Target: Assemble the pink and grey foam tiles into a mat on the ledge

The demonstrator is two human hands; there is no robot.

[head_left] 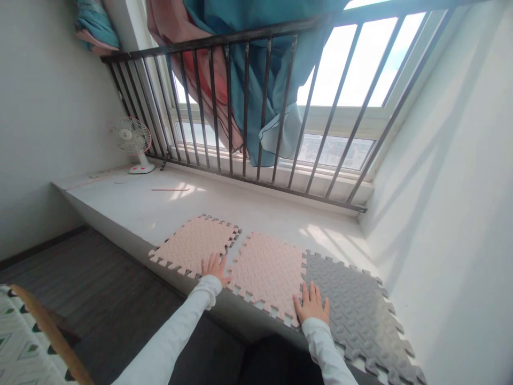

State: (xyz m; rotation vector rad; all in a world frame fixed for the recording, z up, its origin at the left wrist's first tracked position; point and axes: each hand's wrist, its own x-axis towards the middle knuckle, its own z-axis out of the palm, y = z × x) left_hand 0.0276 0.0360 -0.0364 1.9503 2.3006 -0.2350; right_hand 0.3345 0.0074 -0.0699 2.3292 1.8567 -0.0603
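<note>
My left hand (215, 268) lies flat with fingers apart on the near right corner of a pink foam mat tile (196, 240). A narrow gap parts this tile from a second pink foam mat tile (268, 270) in the middle. My right hand (311, 305) is spread over the seam where the middle tile meets a grey foam mat tile (355, 305) on the right. All the tiles have jigsaw-toothed edges and a raised woven pattern. Neither hand grips anything.
The tiles rest on a white window ledge (132, 198). A dark metal railing (230, 107) runs along its back, with teal and pink curtains (256, 96) behind. A small white fan (136, 141) stands at the far left. Patterned bedding (28, 342) shows at lower left.
</note>
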